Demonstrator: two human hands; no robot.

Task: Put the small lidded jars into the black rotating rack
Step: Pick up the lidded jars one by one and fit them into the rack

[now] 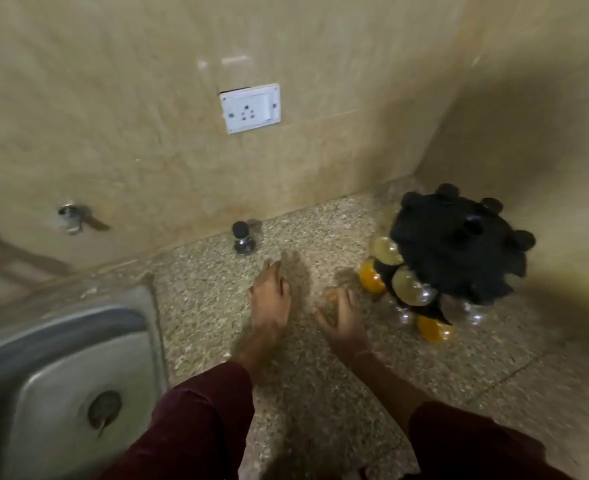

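— What's on the speckled bench [320, 393]?
— A steel sink [61, 368] at the left, and the black rotating rack [459, 251] in the right corner, with jars [412, 285] of yellow and orange stuff slotted in its side.
— And the hands?
— Both over the bench, empty. Left hand [270, 299] flat, fingers loose; right hand [343, 315] half curled, fingers apart, just beside the rack.
— Any jar left out?
— One small black-lidded jar [242, 239] by the wall.
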